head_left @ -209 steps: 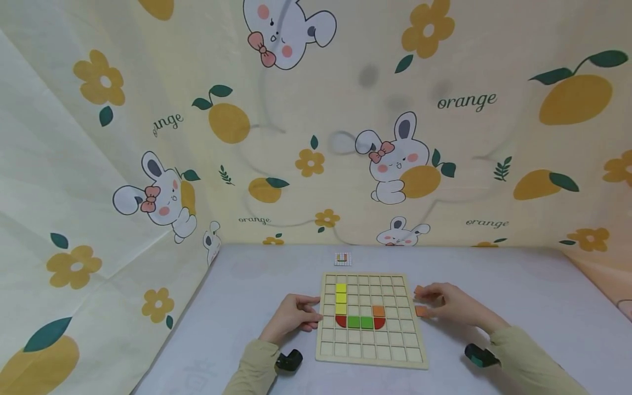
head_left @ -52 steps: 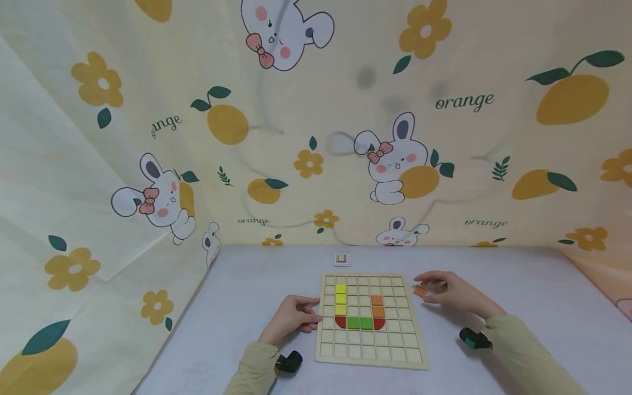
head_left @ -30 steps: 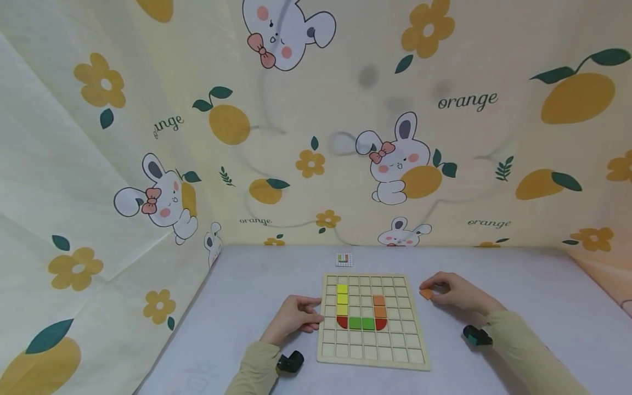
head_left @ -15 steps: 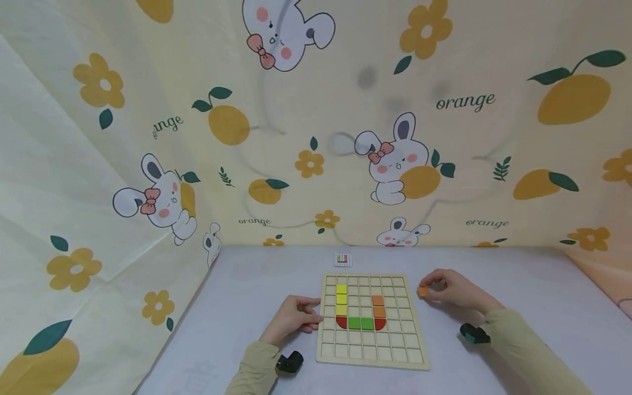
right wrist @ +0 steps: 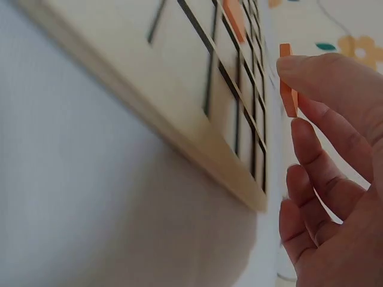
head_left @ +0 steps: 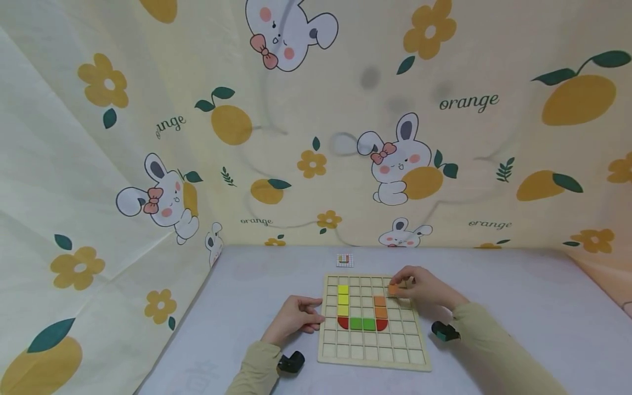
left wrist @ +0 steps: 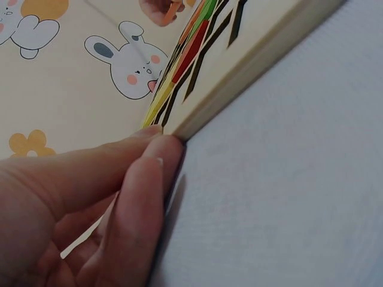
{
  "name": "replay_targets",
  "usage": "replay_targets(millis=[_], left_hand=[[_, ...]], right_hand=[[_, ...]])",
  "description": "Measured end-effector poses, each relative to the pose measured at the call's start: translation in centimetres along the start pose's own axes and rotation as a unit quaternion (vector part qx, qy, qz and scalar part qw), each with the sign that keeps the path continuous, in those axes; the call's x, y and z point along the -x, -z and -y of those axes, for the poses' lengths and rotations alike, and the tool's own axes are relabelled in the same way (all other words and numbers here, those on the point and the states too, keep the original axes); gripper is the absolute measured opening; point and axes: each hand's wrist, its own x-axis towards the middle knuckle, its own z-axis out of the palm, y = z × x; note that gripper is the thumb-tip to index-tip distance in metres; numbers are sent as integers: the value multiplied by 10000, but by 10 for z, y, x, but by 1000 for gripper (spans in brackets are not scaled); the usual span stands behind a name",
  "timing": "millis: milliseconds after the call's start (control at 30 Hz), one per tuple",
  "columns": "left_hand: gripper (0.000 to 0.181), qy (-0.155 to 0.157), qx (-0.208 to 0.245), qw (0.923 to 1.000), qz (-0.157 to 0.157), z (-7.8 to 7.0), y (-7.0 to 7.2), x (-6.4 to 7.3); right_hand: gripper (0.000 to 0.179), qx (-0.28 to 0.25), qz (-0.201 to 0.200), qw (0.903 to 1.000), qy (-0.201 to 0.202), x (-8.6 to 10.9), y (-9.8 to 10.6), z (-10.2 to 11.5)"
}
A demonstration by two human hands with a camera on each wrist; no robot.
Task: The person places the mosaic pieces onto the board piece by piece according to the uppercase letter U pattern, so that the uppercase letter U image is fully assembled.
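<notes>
A pale wooden grid board (head_left: 372, 351) lies on the table. In its cells, yellow tiles (head_left: 343, 300) stand in a column at left, green tiles (head_left: 362, 324) lie between two rounded red tiles (head_left: 382, 325), and orange tiles (head_left: 379, 307) rise at right. My left hand (head_left: 291, 319) holds the board's left edge with thumb and fingers, close up in the left wrist view. My right hand (head_left: 427, 288) pinches an orange square tile (right wrist: 288, 89) between thumb and index finger, over the board's upper right. Its other fingers are bent and hold nothing.
A small card (head_left: 345, 260) with a coloured U-shaped pattern lies behind the board. A printed cloth (head_left: 296, 109) with rabbits and oranges hangs behind the white table (head_left: 257, 274). Black devices (head_left: 291, 362) are worn at both wrists.
A second orange tile came to sit above the first on the board. My right hand then moved left from beside the board to over it with another orange tile. The left hand stayed.
</notes>
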Motion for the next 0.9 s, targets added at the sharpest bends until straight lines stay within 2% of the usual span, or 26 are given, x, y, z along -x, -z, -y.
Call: replay_targets(millis=[267, 567, 900], left_hand=[[45, -38, 59, 10000, 20, 6, 0, -5], [47, -48, 134, 9999, 42, 5, 2, -4], [46, 4, 163, 9999, 16, 7, 1, -5]], right_hand=[[18, -76, 45, 10000, 35, -9, -16, 11], [18, 110, -235, 9996, -127, -15, -26, 17], [22, -81, -169, 9997, -178, -14, -24, 15]])
